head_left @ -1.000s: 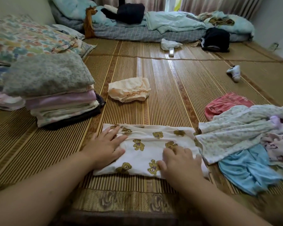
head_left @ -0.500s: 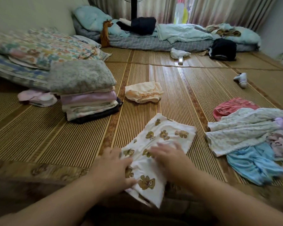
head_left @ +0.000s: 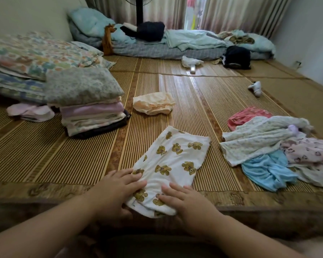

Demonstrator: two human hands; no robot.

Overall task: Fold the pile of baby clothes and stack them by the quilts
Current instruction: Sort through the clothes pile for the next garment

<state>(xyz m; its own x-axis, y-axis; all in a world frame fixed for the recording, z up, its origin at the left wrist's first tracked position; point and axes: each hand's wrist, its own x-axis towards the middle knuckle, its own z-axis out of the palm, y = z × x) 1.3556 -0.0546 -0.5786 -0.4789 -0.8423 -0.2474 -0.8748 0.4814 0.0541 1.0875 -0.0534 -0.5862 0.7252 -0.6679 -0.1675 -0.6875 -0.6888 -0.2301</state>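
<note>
A white garment with brown bear prints (head_left: 175,157) lies slanted on the woven mat (head_left: 82,161), its near end at the mat's front edge. My left hand (head_left: 117,189) holds that near left corner, fingers on top and thumb under the edge. My right hand (head_left: 185,200) presses flat on the near right part. A stack of folded clothes (head_left: 93,116) topped by a grey piece stands at the left, beside the flowered quilts (head_left: 35,58). The unfolded pile (head_left: 265,138) lies at the right.
A folded peach garment (head_left: 154,105) lies alone mid-mat. A pink cloth (head_left: 30,112) sits left of the stack. A white sock (head_left: 255,87) lies far right. Bedding, dark bags (head_left: 237,57) and a fan pole line the back wall.
The bear-print garment has turned from lying crosswise to slanting away from me. Both hands slid to its near end, and the view rose to take in more of the room.
</note>
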